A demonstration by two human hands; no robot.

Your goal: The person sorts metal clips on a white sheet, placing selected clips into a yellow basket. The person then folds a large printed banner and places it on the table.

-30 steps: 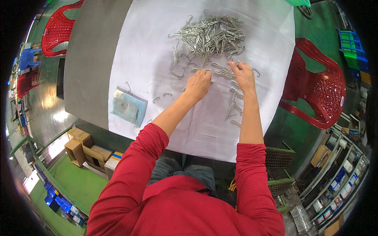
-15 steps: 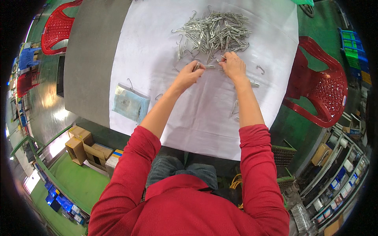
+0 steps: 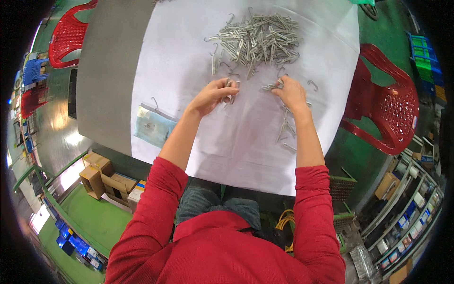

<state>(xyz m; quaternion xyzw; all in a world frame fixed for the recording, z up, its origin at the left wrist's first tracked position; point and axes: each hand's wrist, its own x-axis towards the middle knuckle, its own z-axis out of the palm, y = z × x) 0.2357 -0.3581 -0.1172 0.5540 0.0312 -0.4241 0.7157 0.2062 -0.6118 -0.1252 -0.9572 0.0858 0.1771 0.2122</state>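
A heap of small grey metal pieces with wire hooks [image 3: 257, 40] lies on the far part of a white cloth [image 3: 236, 151]. Short of the heap, my left hand [image 3: 213, 96] is closed on hooked metal pieces [image 3: 229, 99] that stick out below its fingers. My right hand [image 3: 291, 93], a little to the right, pinches another hooked metal piece [image 3: 269, 87] between thumb and fingers. Several loose pieces [image 3: 285, 128] lie beside and under my right wrist. One bare hook [image 3: 312, 85] rests to the right of that hand. Exactly how many pieces each hand holds is hidden.
A light-blue packet [image 3: 151, 127] lies on the cloth at the left, a wire hook beside its top. Red plastic chairs stand at the right [image 3: 388, 102] and far left [image 3: 68, 35]. Cardboard boxes [image 3: 97, 175] are at the lower left, a loaded rack [image 3: 406, 213] at the lower right.
Both hands have drawn back toward me from the heap's near edge. My left hand has shifted left, my right hand slightly right, each with metal pieces in its fingers.
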